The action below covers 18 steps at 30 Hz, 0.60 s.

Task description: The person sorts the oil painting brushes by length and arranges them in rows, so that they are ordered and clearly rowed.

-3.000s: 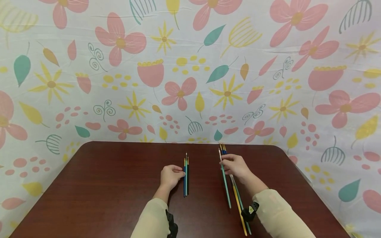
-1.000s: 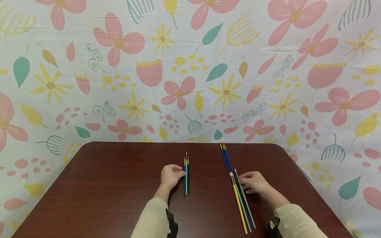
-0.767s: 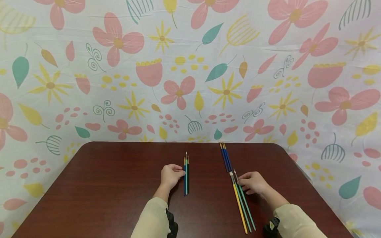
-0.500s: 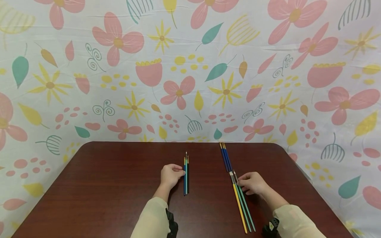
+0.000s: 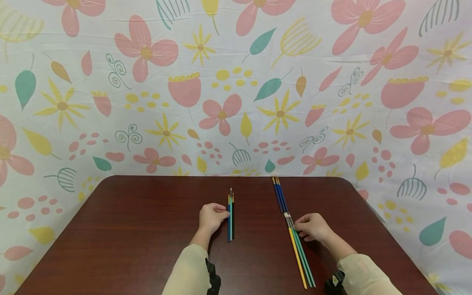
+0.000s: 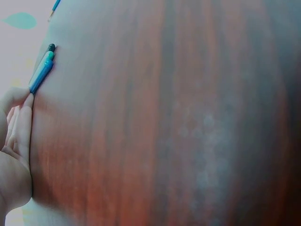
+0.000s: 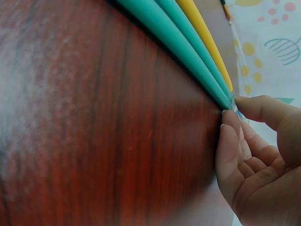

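In the head view my left hand (image 5: 211,217) has its thumb and index fingertips pinching the side of a blue paintbrush (image 5: 228,232). Close against that brush lie a light green paintbrush (image 5: 230,229) and a black paintbrush (image 5: 233,228). Further right, my right hand (image 5: 312,228) pinches the rightmost green paintbrush (image 5: 307,264) near its ferrule. This brush lies alongside another green paintbrush and a yellow paintbrush (image 5: 297,255), handles toward me. In the right wrist view, the thumb (image 7: 256,109) and index fingertip close on the green brush's far end.
Several blue paintbrushes (image 5: 279,196) lie side by side at the table's far edge, their handle ends meeting the bristles of the yellow and green brushes. A floral cloth (image 5: 236,90) hangs behind the dark wooden table (image 5: 147,246).
My right hand has brought the green paintbrush from beside the blue ones down to the right, then slid it left against the other green brush. My left hand has stayed in place.
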Available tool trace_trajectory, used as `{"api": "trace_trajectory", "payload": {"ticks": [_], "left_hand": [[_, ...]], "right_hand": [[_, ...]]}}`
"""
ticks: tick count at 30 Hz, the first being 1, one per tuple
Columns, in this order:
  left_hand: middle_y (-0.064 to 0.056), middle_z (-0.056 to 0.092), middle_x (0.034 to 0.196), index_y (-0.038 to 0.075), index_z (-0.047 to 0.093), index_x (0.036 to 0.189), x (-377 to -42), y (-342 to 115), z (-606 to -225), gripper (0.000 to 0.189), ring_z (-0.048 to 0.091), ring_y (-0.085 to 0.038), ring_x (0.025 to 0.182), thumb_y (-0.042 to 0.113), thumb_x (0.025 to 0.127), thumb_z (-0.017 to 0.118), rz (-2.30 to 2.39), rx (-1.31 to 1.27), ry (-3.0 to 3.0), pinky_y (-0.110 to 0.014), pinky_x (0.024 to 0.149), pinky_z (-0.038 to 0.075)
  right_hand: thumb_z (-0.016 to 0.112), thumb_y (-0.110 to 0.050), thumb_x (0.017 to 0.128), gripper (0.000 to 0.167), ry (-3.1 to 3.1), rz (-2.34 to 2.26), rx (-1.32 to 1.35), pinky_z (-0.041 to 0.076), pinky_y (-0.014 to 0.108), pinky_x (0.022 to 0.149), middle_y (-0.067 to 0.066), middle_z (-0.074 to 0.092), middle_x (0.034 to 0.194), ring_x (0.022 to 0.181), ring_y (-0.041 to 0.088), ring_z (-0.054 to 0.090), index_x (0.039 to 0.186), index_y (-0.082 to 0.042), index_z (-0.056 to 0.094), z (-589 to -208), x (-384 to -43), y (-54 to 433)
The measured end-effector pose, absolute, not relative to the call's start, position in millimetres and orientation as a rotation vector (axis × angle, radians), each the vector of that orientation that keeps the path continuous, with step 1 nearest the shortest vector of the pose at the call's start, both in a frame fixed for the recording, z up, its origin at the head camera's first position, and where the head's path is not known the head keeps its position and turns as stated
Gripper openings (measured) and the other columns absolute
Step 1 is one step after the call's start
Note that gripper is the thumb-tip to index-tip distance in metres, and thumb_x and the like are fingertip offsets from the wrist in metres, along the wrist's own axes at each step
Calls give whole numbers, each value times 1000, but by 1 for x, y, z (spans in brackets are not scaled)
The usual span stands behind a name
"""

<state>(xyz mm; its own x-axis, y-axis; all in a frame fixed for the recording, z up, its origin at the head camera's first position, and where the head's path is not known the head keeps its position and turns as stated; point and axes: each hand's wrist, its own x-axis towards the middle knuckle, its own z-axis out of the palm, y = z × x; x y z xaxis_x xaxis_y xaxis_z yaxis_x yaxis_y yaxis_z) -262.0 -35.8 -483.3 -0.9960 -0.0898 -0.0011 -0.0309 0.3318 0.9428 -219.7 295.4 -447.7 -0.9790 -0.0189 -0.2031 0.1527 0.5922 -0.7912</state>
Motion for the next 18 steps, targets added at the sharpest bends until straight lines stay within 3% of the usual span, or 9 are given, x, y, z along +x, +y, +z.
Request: {"api": "trace_trajectory", "payload": {"ticks": [18], "left_hand": [[-10,72,86,3,71,91,-261,-36,-481,17,66,-15,70,14,78,76,-1798,115,-2518,-29,61,54]], "right_hand": [[60,-20,91,31,2641,-1394,146,56,39,66,16,69,95,78,21,67,106,7,65,-441,-227,289]]}}
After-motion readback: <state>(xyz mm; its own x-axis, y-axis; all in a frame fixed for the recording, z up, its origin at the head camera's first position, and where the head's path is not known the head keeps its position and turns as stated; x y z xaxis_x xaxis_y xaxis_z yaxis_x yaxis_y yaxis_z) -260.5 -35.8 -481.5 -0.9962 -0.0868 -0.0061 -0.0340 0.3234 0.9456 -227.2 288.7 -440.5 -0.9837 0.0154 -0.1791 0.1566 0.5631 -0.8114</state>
